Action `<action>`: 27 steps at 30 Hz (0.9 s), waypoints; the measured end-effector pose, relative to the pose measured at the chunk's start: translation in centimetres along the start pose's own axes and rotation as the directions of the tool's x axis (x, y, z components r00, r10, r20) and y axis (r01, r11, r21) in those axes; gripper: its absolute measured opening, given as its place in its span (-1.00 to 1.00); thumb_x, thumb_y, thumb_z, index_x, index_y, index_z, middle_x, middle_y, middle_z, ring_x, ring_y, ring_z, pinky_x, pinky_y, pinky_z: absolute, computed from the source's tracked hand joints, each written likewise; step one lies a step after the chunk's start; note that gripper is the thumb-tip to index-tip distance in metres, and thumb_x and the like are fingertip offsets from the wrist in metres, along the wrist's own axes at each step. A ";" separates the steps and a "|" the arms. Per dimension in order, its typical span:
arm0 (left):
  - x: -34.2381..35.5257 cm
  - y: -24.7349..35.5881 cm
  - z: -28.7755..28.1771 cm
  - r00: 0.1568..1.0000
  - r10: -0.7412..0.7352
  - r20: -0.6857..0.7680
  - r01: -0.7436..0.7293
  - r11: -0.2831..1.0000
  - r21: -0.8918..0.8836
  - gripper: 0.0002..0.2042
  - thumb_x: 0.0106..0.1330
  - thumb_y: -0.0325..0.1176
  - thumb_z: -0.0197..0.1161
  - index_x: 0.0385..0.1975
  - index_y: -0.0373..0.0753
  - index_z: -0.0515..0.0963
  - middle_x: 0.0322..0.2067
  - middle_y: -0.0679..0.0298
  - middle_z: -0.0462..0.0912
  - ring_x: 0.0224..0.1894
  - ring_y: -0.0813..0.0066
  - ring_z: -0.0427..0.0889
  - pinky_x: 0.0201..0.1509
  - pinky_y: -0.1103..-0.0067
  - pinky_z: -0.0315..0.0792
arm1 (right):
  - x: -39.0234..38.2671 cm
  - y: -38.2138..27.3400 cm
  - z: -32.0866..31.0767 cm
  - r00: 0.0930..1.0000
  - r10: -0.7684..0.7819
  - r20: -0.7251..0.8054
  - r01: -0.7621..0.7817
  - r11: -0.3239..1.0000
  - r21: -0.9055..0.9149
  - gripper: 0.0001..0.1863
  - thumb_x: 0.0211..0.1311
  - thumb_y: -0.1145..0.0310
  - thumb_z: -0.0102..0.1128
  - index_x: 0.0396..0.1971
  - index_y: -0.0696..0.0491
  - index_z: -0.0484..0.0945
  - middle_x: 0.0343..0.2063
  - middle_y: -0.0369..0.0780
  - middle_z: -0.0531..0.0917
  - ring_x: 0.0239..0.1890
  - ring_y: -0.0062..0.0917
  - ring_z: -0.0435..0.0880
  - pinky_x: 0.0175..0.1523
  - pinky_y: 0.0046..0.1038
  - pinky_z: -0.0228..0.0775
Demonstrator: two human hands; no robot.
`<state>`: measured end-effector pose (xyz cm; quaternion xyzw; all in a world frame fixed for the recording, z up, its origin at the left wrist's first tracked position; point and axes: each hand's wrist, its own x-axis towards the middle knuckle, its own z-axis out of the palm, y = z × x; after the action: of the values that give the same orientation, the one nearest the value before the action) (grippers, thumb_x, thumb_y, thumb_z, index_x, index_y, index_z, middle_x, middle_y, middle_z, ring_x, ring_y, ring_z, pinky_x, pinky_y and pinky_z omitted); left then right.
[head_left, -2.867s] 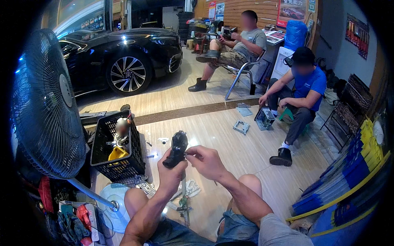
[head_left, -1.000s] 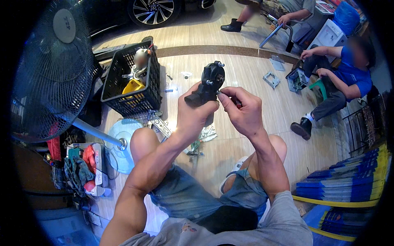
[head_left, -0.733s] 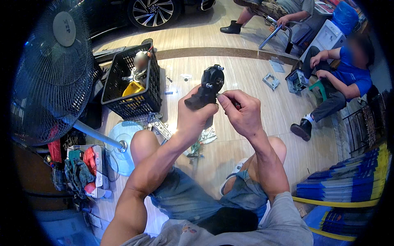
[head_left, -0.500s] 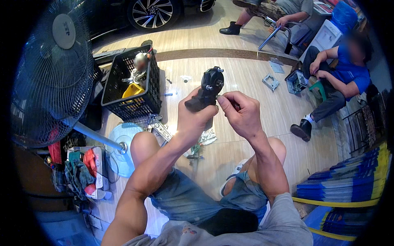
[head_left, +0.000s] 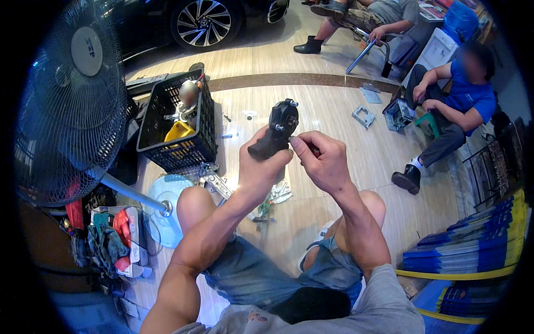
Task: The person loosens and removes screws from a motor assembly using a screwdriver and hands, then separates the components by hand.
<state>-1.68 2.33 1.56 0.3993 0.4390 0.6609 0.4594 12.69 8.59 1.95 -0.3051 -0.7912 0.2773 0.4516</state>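
A black plastic mechanical part with shiny metal studs is gripped by my left hand, the thumb laid along its lower side. The part stands raised above the floor, in front of my knees. Close against its right side, my right hand has thumb and forefinger pinched together at the part's edge. Whatever the fingertips hold is too small to make out. Something dark and reddish shows between the curled fingers of that hand, mostly hidden.
A black crate with a yellow piece stands beyond my left hand. Metal parts lie below it. A fan is at left, blue-and-yellow stacks at right. A person in blue sits near an open metal box.
Both hands and the black part sit slightly lower and further left in the picture, and the whole view has shifted a little. The grips look the same.
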 end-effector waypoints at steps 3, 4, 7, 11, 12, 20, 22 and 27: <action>-0.1 0.7 0.4 1.000 0.017 -0.001 -0.017 0.999 0.051 -0.67 0.05 -0.54 0.28 -0.12 -0.33 0.53 -0.40 0.41 0.57 -0.40 0.73 0.48 -0.30 0.72 0.38 | 0.2 -0.6 -0.6 0.998 0.054 0.015 -0.054 0.999 -0.004 -0.81 0.25 0.34 0.25 -0.43 0.18 0.61 -0.56 -0.13 0.66 -0.57 -0.43 0.67 -0.45 -0.46 0.46; -0.1 0.7 0.3 1.000 0.021 -0.004 -0.021 0.998 0.058 -0.67 0.05 -0.54 0.28 -0.13 -0.33 0.53 -0.41 0.42 0.56 -0.40 0.73 0.48 -0.31 0.72 0.37 | 0.2 -0.7 -0.4 0.998 0.061 0.024 -0.061 0.998 -0.013 -0.81 0.25 0.34 0.25 -0.42 0.18 0.61 -0.57 -0.12 0.65 -0.57 -0.43 0.67 -0.45 -0.46 0.46; 0.0 0.6 -0.1 1.000 0.020 -0.011 -0.020 0.997 0.068 -0.69 0.05 -0.53 0.29 -0.14 -0.32 0.54 -0.43 0.43 0.55 -0.42 0.74 0.46 -0.33 0.72 0.36 | 0.2 -0.5 0.0 0.998 0.056 0.024 -0.056 0.998 -0.003 -0.81 0.26 0.34 0.25 -0.42 0.18 0.61 -0.58 -0.12 0.65 -0.58 -0.43 0.66 -0.45 -0.46 0.46; 0.4 0.5 0.1 1.000 -0.009 0.008 0.009 0.998 0.069 -0.63 0.08 -0.52 0.28 -0.05 -0.34 0.52 -0.43 0.43 0.53 -0.43 0.74 0.44 -0.36 0.71 0.35 | 0.3 -0.6 -0.4 0.998 0.059 0.009 -0.059 0.998 -0.001 -0.81 0.25 0.34 0.26 -0.43 0.17 0.62 -0.58 -0.11 0.64 -0.60 -0.43 0.64 -0.47 -0.43 0.43; 0.4 0.3 0.3 1.000 -0.007 0.022 0.005 0.998 0.067 -0.63 0.08 -0.52 0.28 -0.05 -0.34 0.52 -0.43 0.43 0.53 -0.43 0.74 0.44 -0.36 0.71 0.35 | 0.3 -0.6 -0.5 0.998 0.059 -0.003 -0.059 0.998 -0.009 -0.81 0.25 0.34 0.26 -0.43 0.17 0.62 -0.58 -0.11 0.64 -0.60 -0.43 0.64 -0.47 -0.43 0.43; 0.2 0.0 -0.8 0.995 0.044 -0.091 -0.039 0.998 0.047 -0.79 0.09 -0.49 0.33 -0.26 -0.32 0.56 -0.48 0.37 0.58 -0.48 0.67 0.53 -0.41 0.71 0.38 | 0.4 0.7 1.5 0.991 -0.122 -0.048 0.124 0.992 0.025 -0.84 0.22 0.36 0.27 -0.43 0.16 0.64 -0.59 -0.14 0.64 -0.60 -0.47 0.59 -0.46 -0.45 0.39; 0.2 0.0 -0.3 0.998 0.031 -0.056 -0.029 0.999 0.037 -0.79 0.10 -0.47 0.32 -0.26 -0.32 0.54 -0.49 0.37 0.56 -0.49 0.68 0.50 -0.42 0.71 0.36 | 0.2 0.4 0.8 0.995 -0.088 -0.040 0.089 0.996 0.029 -0.82 0.24 0.34 0.27 -0.42 0.15 0.64 -0.62 -0.15 0.61 -0.62 -0.49 0.57 -0.48 -0.45 0.37; 0.2 -0.2 -0.1 0.996 0.085 -0.039 -0.083 0.995 0.050 -0.78 0.11 -0.46 0.32 -0.25 -0.31 0.54 -0.50 0.40 0.54 -0.50 0.71 0.46 -0.44 0.72 0.32 | 0.1 -0.8 -0.1 1.000 0.011 0.016 -0.011 1.000 -0.016 -0.78 0.24 0.32 0.19 -0.47 0.18 0.59 -0.54 -0.05 0.64 -0.48 -0.20 0.66 -0.33 -0.27 0.48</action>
<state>-1.76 2.54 1.39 0.4147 0.4472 0.6768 0.4123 12.51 8.15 2.61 -0.3106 -0.7954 0.2760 0.4412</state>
